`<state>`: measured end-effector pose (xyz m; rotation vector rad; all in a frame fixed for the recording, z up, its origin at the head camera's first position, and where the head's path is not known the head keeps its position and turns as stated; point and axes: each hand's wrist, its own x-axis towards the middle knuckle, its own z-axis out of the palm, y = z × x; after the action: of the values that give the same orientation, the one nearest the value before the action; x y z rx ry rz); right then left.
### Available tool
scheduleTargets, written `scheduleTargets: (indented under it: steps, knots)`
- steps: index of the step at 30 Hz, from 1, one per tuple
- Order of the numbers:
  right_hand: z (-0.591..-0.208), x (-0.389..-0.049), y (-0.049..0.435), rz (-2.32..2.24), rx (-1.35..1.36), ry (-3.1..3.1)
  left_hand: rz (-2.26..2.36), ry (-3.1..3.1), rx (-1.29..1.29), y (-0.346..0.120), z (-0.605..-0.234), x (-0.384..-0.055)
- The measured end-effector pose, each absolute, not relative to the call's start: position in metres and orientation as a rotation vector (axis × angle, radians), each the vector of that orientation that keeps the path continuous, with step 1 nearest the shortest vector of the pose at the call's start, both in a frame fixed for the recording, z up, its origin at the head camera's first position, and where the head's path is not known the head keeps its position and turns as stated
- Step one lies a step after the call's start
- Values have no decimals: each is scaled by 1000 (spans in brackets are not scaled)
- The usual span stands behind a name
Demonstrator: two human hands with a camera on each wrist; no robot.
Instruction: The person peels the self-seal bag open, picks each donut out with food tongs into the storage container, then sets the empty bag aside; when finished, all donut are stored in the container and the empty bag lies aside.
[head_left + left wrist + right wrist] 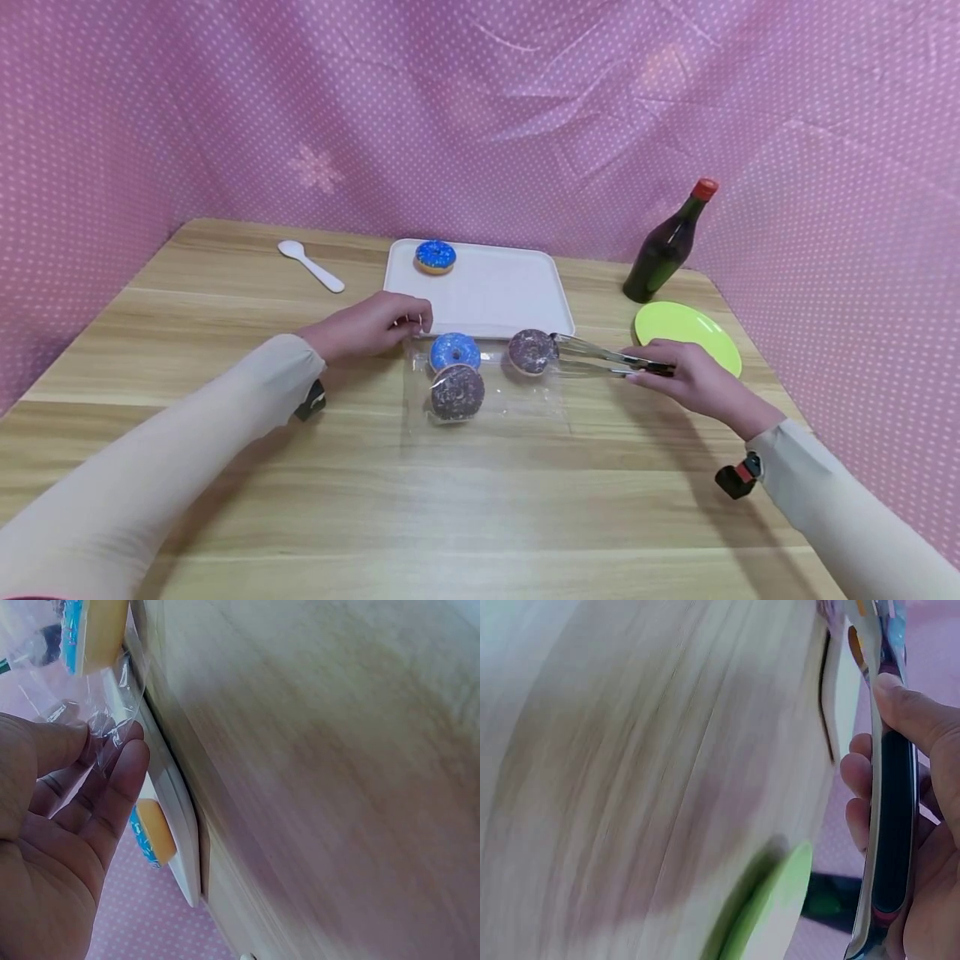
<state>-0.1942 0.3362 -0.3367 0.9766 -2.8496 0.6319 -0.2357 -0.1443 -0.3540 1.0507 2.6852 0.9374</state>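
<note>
My left hand (375, 323) pinches the edge of a clear plastic bag (112, 712) between thumb and fingertips. On or in the bag lie a light-blue doughnut (455, 351) and a chocolate doughnut (457, 392) that overlaps its near edge. To their right is another chocolate doughnut (532, 352). My right hand (678, 375) grips metal tongs (600, 354) with dark handles. Their tips reach the right side of that chocolate doughnut; whether they clamp it, I cannot tell. Behind the bag, a deep-blue doughnut (436, 257) sits at the back left of a white tray (502, 287).
A white spoon (311, 267) lies left of the tray. At the back right stands a dark bottle (663, 254) with a red cap. The green plate (688, 329) is just beyond my right hand. Pink dotted cloth (480, 125) hangs behind the wooden table (480, 517).
</note>
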Motion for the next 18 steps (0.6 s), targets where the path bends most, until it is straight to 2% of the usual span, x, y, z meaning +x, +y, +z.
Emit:
scheduleTargets:
  steps: [9, 18]
  knots:
    - [-330, -188, 367, 695, 954, -2724, 936, 2690, 1058, -143, -356, -237]
    - [-319, -195, 380, 600, 666, -2908, 914, 2699, 1050, -144, -356, -237]
